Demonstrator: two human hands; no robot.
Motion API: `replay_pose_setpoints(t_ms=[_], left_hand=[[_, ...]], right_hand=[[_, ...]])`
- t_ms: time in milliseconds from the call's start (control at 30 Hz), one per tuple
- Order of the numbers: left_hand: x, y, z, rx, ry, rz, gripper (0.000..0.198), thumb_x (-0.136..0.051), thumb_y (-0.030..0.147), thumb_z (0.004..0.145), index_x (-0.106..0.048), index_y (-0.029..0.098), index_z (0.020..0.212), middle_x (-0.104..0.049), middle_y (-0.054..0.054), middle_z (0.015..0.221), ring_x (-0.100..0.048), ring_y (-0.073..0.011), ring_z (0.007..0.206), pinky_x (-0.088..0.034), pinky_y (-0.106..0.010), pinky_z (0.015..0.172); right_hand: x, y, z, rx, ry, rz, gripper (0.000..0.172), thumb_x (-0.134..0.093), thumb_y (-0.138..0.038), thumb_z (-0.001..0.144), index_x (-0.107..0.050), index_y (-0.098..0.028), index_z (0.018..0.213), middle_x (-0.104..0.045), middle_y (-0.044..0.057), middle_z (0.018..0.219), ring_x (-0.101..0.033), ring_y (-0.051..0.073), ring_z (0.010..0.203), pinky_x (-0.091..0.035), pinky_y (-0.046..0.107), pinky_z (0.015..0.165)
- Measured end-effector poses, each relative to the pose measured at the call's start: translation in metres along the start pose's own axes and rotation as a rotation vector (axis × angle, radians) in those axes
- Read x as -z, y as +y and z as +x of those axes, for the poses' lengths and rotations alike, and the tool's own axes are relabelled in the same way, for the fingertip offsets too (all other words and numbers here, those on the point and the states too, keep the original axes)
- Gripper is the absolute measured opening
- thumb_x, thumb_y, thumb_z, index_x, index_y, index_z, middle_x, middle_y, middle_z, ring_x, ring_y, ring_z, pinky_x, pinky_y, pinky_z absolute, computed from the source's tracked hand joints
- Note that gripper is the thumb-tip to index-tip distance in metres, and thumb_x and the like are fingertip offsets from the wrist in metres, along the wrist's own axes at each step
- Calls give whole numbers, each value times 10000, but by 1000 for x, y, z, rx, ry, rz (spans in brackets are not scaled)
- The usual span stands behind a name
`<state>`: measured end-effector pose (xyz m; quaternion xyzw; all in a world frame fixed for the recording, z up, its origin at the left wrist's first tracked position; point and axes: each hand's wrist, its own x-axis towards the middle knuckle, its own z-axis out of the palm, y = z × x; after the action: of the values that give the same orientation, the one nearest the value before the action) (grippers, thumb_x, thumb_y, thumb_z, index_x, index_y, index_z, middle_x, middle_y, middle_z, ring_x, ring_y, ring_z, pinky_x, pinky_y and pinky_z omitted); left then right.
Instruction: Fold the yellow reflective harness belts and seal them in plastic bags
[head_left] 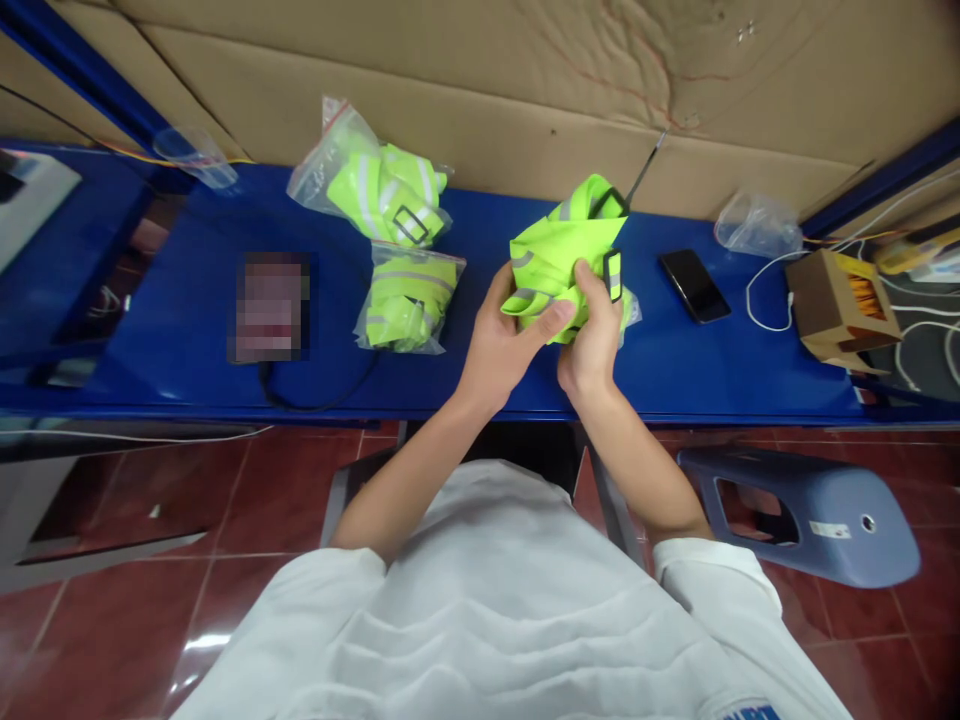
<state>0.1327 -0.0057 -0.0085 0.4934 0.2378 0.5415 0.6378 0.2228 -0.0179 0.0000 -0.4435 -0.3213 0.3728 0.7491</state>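
A bundle of neon yellow-green fabric (562, 250) with grey reflective strips and black buckles is held above the blue table (480, 385). My left hand (499, 345) grips its left and lower side, thumb across the front. On the right, my right hand (596, 330) holds the same bundle, thumb pressed on its front. Part of a clear plastic bag shows behind the bundle's right edge. Two similar bundles in clear bags lie to the left: an upper one (386, 195) with a black buckle showing, and a lower one (411, 300), close together.
A black phone (695, 285) lies right of my hands, with a white cable, a crumpled clear plastic cup (757, 225) and an open cardboard box (832, 310) beyond. At left are a blurred-out item (270, 307) and another clear cup (196, 158). A blue stool (810, 515) stands below right.
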Motion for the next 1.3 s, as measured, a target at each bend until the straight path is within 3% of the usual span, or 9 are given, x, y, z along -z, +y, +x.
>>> replay_pose_setpoints(t_ms=[267,367,433,533,700,867,933,1100,1300], left_hand=[[22,-4,7,172,267,-53,578,-1014,400,636,-782,218,1134,-809,-64,1164,-766,-274,1129,-620,-374,990],[32,5,18,229,322,-43,541,-1015,376,640,-811,219,1116,-818,-67,1147,-779,-259,1088,-633,-364,958],[39,11,25,283,344,-26,555,-1022,361,627,-817,212,1120,-822,-68,1135,-784,-240,1046,-642,-336,915],[42,15,34,362,321,7,555,-1031,344,603,-815,191,1091,-828,-61,1072,-783,-218,960,-643,-304,849],[33,15,48,468,134,79,546,-1017,333,614,-802,179,1093,-822,-50,1043,-764,-216,934,-624,-280,805],[19,24,64,567,-82,48,583,-1003,302,631,-790,178,1159,-810,-61,1099,-748,-243,994,-612,-306,856],[16,25,69,646,-168,25,751,-1002,310,637,-734,214,1331,-800,-68,1154,-749,-267,1034,-613,-339,885],[18,19,73,759,-244,-8,1209,-1034,312,575,-448,300,1631,-763,-85,1263,-723,-316,1180,-616,-374,920],[31,22,77,743,-237,-47,857,-988,272,673,-639,223,1454,-773,-79,1261,-717,-276,1190,-588,-321,954]], right_hand=[[13,7,0,-350,-296,-100,502,-796,-555,865,-663,-253,1243,-751,35,1222,-691,224,1238,-575,427,1109],[57,-7,49,-158,-504,-391,734,-873,-599,783,-597,-320,1403,-717,34,1270,-704,216,1164,-639,400,968],[105,-23,104,263,-221,-718,620,-842,-633,814,-649,-303,1303,-692,49,1211,-709,202,1041,-644,373,867],[181,-48,193,570,201,-955,387,-894,-474,822,-609,-276,994,-643,76,1149,-646,230,1149,-593,369,956],[237,-65,271,597,303,-1083,449,-850,-266,835,-418,-301,717,-486,-37,691,-559,141,717,-501,273,754],[197,-68,233,600,250,-1196,255,-737,-122,877,-543,-244,765,-525,-34,648,-464,120,595,-411,283,651],[164,-67,196,570,90,-1240,57,-719,-163,923,-689,-209,908,-689,34,810,-595,143,684,-472,288,686],[82,-76,116,573,-282,-1180,77,-743,-177,959,-773,-221,1015,-757,23,898,-689,162,786,-552,302,742],[53,-92,106,409,-537,-1050,134,-775,-162,953,-799,-242,1058,-769,-5,888,-700,116,768,-537,251,700]])
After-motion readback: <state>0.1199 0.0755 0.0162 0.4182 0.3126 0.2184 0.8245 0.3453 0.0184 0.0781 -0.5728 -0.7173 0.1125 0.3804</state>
